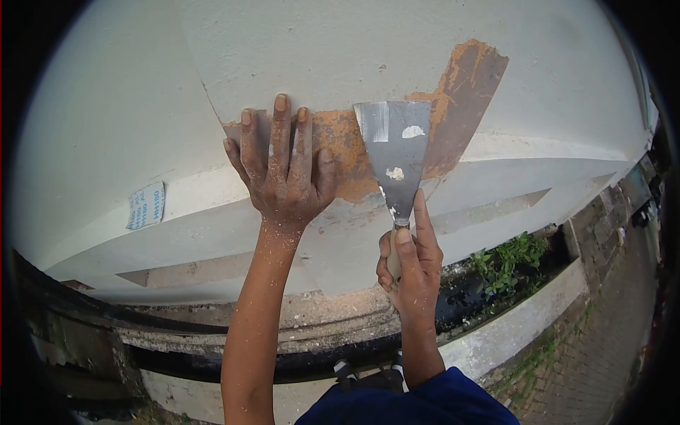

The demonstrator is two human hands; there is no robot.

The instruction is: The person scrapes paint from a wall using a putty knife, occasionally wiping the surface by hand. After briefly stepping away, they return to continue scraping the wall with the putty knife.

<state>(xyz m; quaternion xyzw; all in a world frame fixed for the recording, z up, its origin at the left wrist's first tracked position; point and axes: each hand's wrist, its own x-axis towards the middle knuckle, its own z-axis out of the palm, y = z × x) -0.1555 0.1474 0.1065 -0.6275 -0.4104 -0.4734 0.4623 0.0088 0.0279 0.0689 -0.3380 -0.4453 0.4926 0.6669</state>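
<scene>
My right hand is wrapped round the handle of a putty knife, thumb on the neck and index finger stretched along its side. The wide grey blade points up and carries white smears; its edge overlaps the top of a bared brown-orange strip on the pale painted wall. My left hand lies flat on the left part of that strip, fingers spread, with dust and paint flecks on hand and forearm. Further right, a second bared patch slants upward with ragged orange edges.
A piece of sandpaper with blue print on its back rests on the wall's ledge at left. Below runs a dark drain channel with a green plant. A concrete curb and a paved path lie beyond.
</scene>
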